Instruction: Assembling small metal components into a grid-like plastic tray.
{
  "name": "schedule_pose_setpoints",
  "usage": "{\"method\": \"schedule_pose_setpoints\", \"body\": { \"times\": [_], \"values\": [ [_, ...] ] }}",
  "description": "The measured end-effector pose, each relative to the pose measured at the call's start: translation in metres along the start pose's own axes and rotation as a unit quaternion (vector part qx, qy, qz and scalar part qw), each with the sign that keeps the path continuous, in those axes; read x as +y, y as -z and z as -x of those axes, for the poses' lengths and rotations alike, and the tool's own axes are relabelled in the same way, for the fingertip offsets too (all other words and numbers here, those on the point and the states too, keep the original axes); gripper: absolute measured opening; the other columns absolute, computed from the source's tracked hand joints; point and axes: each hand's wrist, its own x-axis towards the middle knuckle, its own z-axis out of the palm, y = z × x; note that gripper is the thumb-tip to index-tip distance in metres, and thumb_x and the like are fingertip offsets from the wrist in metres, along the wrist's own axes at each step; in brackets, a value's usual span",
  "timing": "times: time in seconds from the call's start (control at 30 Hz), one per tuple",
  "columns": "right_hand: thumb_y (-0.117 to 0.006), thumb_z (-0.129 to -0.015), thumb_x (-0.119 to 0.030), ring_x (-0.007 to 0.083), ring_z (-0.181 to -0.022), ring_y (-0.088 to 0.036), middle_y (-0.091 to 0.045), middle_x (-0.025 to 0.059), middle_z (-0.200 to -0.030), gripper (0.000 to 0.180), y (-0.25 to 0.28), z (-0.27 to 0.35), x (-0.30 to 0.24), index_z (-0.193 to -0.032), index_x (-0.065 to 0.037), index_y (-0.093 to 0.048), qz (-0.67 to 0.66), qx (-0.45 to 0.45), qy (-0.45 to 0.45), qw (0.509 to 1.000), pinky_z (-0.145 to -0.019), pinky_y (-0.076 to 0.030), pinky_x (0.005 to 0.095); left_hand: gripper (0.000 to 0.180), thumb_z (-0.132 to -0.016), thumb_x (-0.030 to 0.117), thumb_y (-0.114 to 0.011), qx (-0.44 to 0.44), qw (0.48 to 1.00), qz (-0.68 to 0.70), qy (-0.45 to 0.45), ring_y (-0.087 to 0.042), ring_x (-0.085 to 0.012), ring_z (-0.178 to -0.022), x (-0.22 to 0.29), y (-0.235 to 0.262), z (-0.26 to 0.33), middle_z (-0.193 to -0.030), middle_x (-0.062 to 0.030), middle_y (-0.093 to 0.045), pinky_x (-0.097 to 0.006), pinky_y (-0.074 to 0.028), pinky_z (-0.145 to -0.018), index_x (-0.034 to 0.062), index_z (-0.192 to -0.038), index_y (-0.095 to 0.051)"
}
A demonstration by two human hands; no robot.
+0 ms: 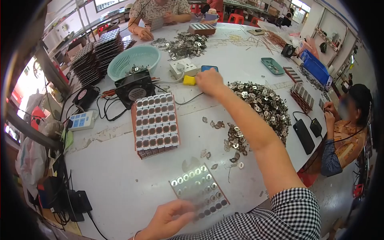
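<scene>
My left hand [170, 219] is low in the view, at the near left edge of a flat tray [226, 197] with rows of round metal discs. Its thumb and fingers are curved and apart, with no object visible between them. A pale blur covers the tray's middle, so some discs there are unclear. My right arm reaches far across the table. My right hand [210, 82] is curled beside a small yellow block [189, 81], its fingertips mostly hidden. A blue-edged flat item [209, 68] lies just beyond it. Whatever the right hand grips cannot be made out.
Loose metal pieces [264, 104] are heaped under and beside my right forearm. A stack of filled disc trays [157, 122] stands left of centre. Behind it are a black fan [135, 89], a green basket [134, 60] and a white power strip [183, 68]. Co-workers sit opposite and at right.
</scene>
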Motion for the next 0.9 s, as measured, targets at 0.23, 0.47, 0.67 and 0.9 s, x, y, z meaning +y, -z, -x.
{"method": "schedule_pose_setpoints", "body": {
  "times": [0.23, 0.47, 0.67, 0.9],
  "values": [
    [-0.061, -0.090, -0.012, 0.0386, -0.102, -0.067, -0.069, 0.0217, -0.102, 0.020, -0.050, 0.015, -0.063, -0.104, 0.002, -0.067, -0.056, 0.180, 0.019, 0.982, -0.086, -0.055, 0.0497, 0.020, -0.100, 0.004, -0.063, 0.035, 0.997, 0.073, -0.002, -0.067, -0.0151, -0.104, 0.000, -0.003, 0.001, -0.106, -0.0076, -0.071, -0.031, -0.053, -0.094, -0.0047, -0.118, -0.063],
    [-0.065, -0.093, -0.020, 0.0399, -0.098, -0.064, -0.069, 0.0198, -0.097, 0.027, -0.002, 0.092, -0.042, -0.113, -0.002, -0.069, -0.135, 0.157, 0.134, 0.969, -0.089, -0.051, 0.0501, 0.030, -0.082, 0.005, -0.078, 0.198, 0.888, -0.362, -0.202, -0.069, -0.0299, -0.093, -0.019, -0.008, -0.008, -0.096, -0.0123, -0.068, -0.035, -0.053, -0.087, -0.0008, -0.108, -0.067],
    [-0.076, -0.086, -0.016, 0.0292, -0.096, -0.062, -0.070, 0.0087, -0.107, 0.030, 0.035, 0.293, -0.042, -0.114, -0.008, -0.072, -0.130, 0.089, 0.273, 0.949, -0.089, -0.049, 0.0426, 0.074, -0.075, 0.038, -0.086, 0.180, 0.768, -0.584, -0.192, -0.043, -0.0505, -0.134, -0.006, -0.019, -0.015, -0.138, -0.0273, -0.053, -0.064, -0.029, -0.110, -0.0016, -0.131, -0.058],
    [-0.074, -0.084, -0.006, 0.0293, -0.093, -0.064, -0.071, 0.0100, -0.102, 0.026, 0.035, 0.381, 0.009, -0.110, -0.004, -0.072, -0.162, 0.076, 0.116, 0.977, -0.084, -0.052, 0.0396, 0.095, -0.073, 0.051, -0.083, 0.071, 0.752, -0.637, -0.154, -0.027, -0.0574, -0.144, -0.017, -0.027, -0.018, -0.154, -0.0335, -0.035, -0.071, -0.020, -0.113, 0.0003, -0.147, -0.049]
  ]
}}
